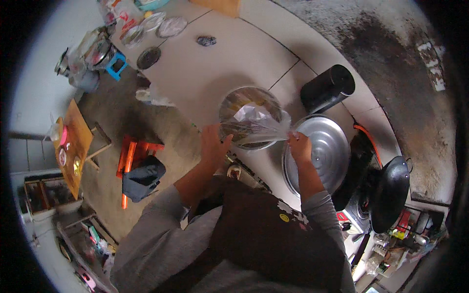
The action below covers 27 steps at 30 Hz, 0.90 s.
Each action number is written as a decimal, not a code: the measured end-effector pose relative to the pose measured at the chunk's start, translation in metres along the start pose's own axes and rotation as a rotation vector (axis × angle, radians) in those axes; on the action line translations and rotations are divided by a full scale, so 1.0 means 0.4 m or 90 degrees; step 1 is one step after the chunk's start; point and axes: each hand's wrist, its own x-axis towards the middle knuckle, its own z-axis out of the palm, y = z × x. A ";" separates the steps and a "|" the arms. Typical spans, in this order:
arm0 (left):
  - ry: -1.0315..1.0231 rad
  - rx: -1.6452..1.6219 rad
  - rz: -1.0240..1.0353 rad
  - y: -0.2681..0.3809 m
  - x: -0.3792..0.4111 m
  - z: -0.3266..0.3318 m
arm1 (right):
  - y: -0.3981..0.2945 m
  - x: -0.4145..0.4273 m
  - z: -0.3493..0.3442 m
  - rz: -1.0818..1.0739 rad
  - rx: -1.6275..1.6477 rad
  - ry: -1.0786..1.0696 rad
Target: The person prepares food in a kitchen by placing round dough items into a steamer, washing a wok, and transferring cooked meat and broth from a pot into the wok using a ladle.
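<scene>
A round metal basin [244,145] stands on the pale tiled counter in front of me. Thin clear plastic [256,129] is stretched over its near part and drawn together towards the right. The bunched end of that plastic is pinched in my right hand [300,147]. At the basin's near left rim is my left hand [213,144], thumb apart from the fingers; whether it grips the rim or the plastic is hidden. Something white and crumpled [251,112] shows inside the basin. A large ridged aluminium lid [328,146] lies to the right, partly under my right forearm.
A black cylinder [324,89] sits behind the lid. Farther right are a black wok [390,194] and a stove [357,214]. Several covered dishes [172,27] occupy the counter's far left. On the floor to the left are an orange stool [128,157] and a wooden table [75,150].
</scene>
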 end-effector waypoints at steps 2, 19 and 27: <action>-0.027 -0.021 -0.103 -0.044 0.012 0.018 | -0.007 0.015 0.007 0.117 0.038 -0.001; -0.020 -0.009 0.162 -0.021 0.187 0.016 | -0.117 -0.029 -0.061 -0.186 -0.147 0.033; 0.085 -0.108 0.298 0.189 0.259 -0.053 | -0.213 -0.028 -0.101 -0.197 -0.068 0.104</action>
